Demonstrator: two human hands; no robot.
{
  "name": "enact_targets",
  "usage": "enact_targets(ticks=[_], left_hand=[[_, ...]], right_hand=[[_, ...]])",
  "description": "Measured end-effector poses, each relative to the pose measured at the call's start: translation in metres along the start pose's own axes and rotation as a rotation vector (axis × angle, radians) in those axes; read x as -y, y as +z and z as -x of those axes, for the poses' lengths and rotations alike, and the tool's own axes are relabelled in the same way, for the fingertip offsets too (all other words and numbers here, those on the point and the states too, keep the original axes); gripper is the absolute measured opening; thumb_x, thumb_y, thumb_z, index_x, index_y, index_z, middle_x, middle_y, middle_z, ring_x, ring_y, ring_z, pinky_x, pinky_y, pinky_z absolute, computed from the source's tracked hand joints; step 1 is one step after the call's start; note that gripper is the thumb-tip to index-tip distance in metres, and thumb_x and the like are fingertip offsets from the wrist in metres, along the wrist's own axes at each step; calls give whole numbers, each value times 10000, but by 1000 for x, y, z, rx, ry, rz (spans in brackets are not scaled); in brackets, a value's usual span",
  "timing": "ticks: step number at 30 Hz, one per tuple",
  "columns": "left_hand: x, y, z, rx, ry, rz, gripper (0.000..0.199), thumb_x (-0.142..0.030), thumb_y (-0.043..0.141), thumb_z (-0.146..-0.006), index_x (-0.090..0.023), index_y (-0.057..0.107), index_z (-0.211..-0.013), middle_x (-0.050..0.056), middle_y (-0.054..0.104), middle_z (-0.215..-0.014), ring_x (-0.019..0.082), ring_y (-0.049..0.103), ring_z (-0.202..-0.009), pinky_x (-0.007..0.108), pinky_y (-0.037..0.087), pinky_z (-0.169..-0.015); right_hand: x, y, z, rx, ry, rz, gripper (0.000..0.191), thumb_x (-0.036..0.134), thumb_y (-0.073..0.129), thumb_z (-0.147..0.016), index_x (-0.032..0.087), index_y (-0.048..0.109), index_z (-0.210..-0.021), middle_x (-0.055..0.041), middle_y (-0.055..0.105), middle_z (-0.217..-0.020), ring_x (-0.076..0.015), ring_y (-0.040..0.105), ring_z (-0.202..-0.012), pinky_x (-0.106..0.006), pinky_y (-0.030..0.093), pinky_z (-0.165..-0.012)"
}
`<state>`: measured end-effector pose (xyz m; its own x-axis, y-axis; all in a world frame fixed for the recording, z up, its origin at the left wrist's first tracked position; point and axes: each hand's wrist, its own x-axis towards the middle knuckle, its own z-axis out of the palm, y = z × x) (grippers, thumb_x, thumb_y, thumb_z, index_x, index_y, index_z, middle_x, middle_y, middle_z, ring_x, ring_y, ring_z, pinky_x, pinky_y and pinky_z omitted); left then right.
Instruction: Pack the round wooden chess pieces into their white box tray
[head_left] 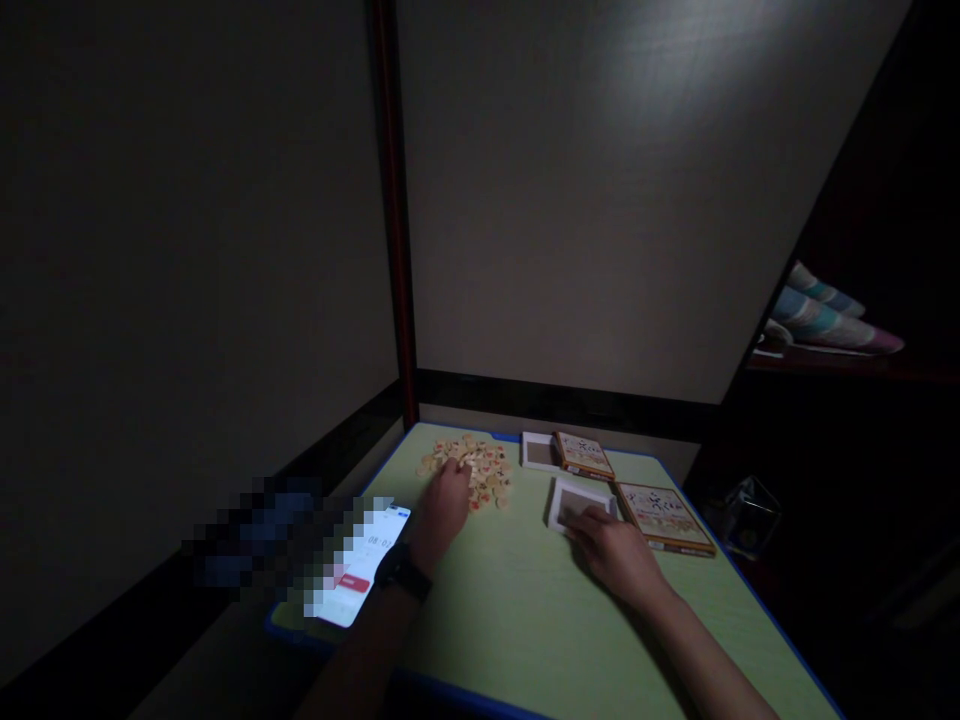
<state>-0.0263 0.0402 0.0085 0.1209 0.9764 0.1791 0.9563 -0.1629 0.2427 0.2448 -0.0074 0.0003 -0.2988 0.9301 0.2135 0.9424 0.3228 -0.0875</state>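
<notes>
Left forearm (367,645) faces pale round pieces (489,480), some red-marked.

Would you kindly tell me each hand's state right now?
Left hand: at the round pieces; whether it holds one cannot be told.
Right hand: at the nearer white box; grip unclear.

Left wrist (423,550) wears a seemingly black watch (405,573).

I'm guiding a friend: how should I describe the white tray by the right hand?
On the green table, look right of the scattered round pieces. The white tray sits just left of the nearer patterned box. Unlike the other white tray at the far edge, it has the right hand over its near side.
</notes>
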Motion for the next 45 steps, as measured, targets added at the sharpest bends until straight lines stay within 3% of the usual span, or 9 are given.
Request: enact_targets(ticks=[6,14,19,22,25,32,39,45], left_hand=[[3,1,-17,27,9,-33,266,-82,493,-887,-154,643,-1094,126,584,-1172,185,605,-1029,276,442,-952],[2,3,-10,-29,-1,28,301,-105,508,-898,-162,612,-1174,122,588,-1202,202,573,-1115,288,415,-994],[20,-28,-15,-82,-58,-2,253,-138,449,-930,-150,619,-1116,128,583,-1200,203,592,-1081,285,430,-969],[43,-50,-19,18,-118,-89,279,-72,443,-884,-121,610,-1101,159,617,-1136,221,618,-1032,295,462,-897],[62,-60,-20,90,-131,-114,245,-35,498,-815,-138,633,-992,139,670,-1012,226,648,-965,275,476,-810],[75,-47,-24,164,-116,-104,150,-85,654,-729,-157,625,-858,99,702,-940,210,658,-911,234,461,-710],[80,-35,-29,168,-66,-66,127,-56,625,-706,-165,625,-772,61,698,-901,178,640,-883,216,440,-691],[84,-41,-29,177,-77,-70,142,-55,583,-722,-165,645,-786,37,690,-862,148,633,-822,195,431,-656]], right_hand=[[6,1,1,-61,-19,-34,332,260,413,-954,240,729,-1052,-75,709,-1044,-205,685,-861,-278,479,-725],[9,9,0,-38,-50,-25,352,289,388,-966,223,732,-999,-78,706,-1025,-205,685,-845,-267,488,-692],[5,11,1,-82,-55,-47,369,297,376,-966,218,726,-1053,-89,704,-1055,-213,693,-841,-286,509,-715],[5,12,0,-92,-66,-66,373,293,372,-966,212,724,-1063,-91,705,-1050,-219,694,-851,-297,519,-730],[6,12,0,-95,-82,-74,371,280,375,-966,211,725,-1068,-94,707,-1049,-216,694,-852,-291,519,-726],[6,10,0,-98,-86,-66,339,258,397,-966,221,725,-1043,-82,707,-1035,-200,698,-832,-267,506,-692],[6,11,-1,-99,-94,-55,339,261,398,-965,211,724,-1041,-86,709,-1036,-203,693,-829,-273,502,-692],[6,10,-1,-91,-85,-48,344,269,390,-969,218,727,-1018,-79,712,-1034,-198,695,-816,-265,496,-674]])
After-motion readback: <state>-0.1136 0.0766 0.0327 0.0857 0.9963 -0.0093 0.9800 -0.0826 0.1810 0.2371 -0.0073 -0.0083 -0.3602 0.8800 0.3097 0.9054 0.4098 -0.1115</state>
